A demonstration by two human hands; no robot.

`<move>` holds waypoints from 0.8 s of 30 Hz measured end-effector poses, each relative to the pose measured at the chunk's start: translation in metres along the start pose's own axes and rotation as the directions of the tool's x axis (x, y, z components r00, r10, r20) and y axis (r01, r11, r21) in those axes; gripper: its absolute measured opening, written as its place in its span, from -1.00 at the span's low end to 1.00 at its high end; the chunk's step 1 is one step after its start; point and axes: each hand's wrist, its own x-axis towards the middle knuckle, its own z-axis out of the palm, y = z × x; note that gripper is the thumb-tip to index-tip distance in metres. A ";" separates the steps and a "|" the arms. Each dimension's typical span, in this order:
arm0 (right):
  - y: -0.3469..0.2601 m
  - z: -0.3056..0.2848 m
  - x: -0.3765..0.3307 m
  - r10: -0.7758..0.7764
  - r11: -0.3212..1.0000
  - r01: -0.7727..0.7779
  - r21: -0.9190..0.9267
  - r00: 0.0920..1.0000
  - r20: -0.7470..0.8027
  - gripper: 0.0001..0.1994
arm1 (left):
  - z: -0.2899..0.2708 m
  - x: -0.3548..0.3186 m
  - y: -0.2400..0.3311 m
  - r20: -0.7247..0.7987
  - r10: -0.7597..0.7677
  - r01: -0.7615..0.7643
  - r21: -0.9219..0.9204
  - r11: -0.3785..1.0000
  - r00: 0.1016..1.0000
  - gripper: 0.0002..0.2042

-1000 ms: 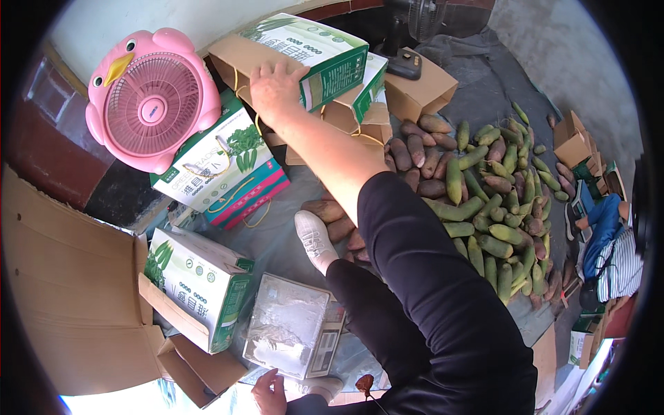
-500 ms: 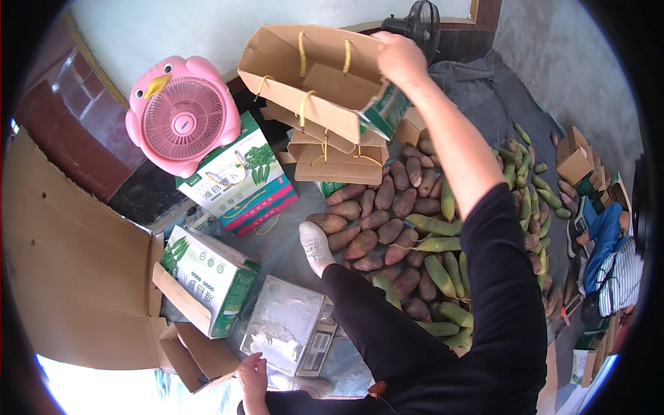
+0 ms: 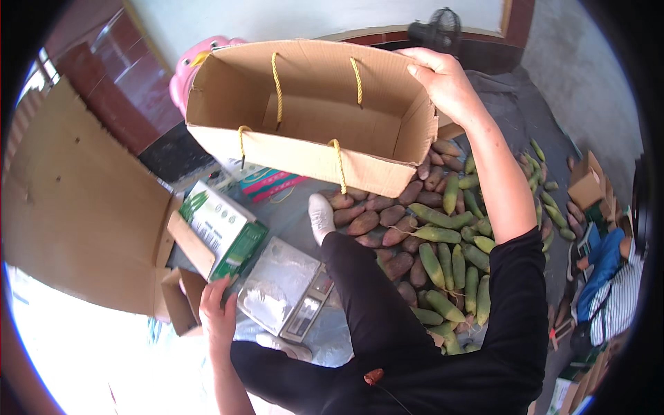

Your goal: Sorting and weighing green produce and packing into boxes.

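Note:
An empty, open-topped cardboard gift box [image 3: 304,155] with yellow rope handles hangs in the air in front of me. My right hand [image 3: 443,79] is closed on its right rim, thumb on the inside. Lower left, my left hand [image 3: 219,312] holds nothing, its fingers apart near the lower edge of a green-and-white printed box [image 3: 218,225]. Beside that hand is a flat digital scale [image 3: 273,290] with a whitish, worn plate. A small open brown carton [image 3: 181,303] stands at the hand's other side.
Green radishes [image 3: 432,266] and reddish-purple radishes [image 3: 366,221] lie heaped on the floor at centre right. A large cardboard sheet [image 3: 83,207] stands at left. Behind the raised box shows a pink fan [image 3: 181,83]. Another person [image 3: 612,290] sits at far right among cartons.
My right hand has brought the gift box closer, away from the stacked boxes at the back. My left hand has moved up and left toward the green-and-white box.

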 end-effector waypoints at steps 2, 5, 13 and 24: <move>-0.001 0.017 -0.003 0.088 0.985 -0.104 0.136 0.989 0.119 -0.71 | -0.014 -0.001 0.021 -0.041 0.108 -0.107 0.015 0.994 0.993 -0.68; 0.025 0.062 -0.015 0.241 0.852 -0.337 0.402 0.932 0.270 -0.72 | -0.032 -0.017 0.041 -0.082 0.101 -0.101 -0.001 0.995 0.992 -0.71; 0.010 0.238 -0.113 0.300 0.592 -0.754 0.284 0.534 0.790 -0.66 | -0.079 -0.073 0.031 -0.271 -0.052 0.060 0.023 0.998 0.961 -0.82; -0.020 0.257 -0.139 -0.031 0.850 -0.369 0.375 0.677 0.736 -0.74 | -0.057 -0.067 0.002 0.056 -0.024 -0.009 0.532 0.847 0.998 -0.41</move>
